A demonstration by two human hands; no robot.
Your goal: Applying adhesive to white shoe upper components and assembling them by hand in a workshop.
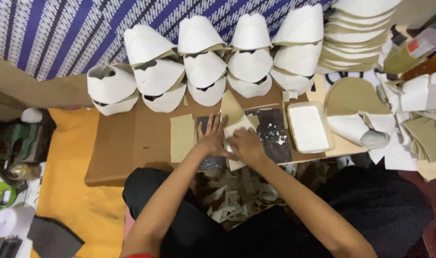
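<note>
Two bare forearms reach forward: the left hand [212,139] lies flat with fingers spread, the right hand [245,145] is loosely curled, both pressing a pointed beige-and-white card piece [234,119] onto a dark scuffed mat [274,136] on the brown cardboard surface [132,143]. Just right sits a shallow white tray [308,128]; behind, rows of folded white paper cones [203,67] stand.

Low brown cardboard work surface [132,143], middle of the frame

Along its upper edge stand rows of stacked white folded shells [203,62]. A beige rectangular sheet [182,137] lies left of centre, a dark speckled plate [274,136] at centre, and a shallow white tray [308,127] to its right.
</note>
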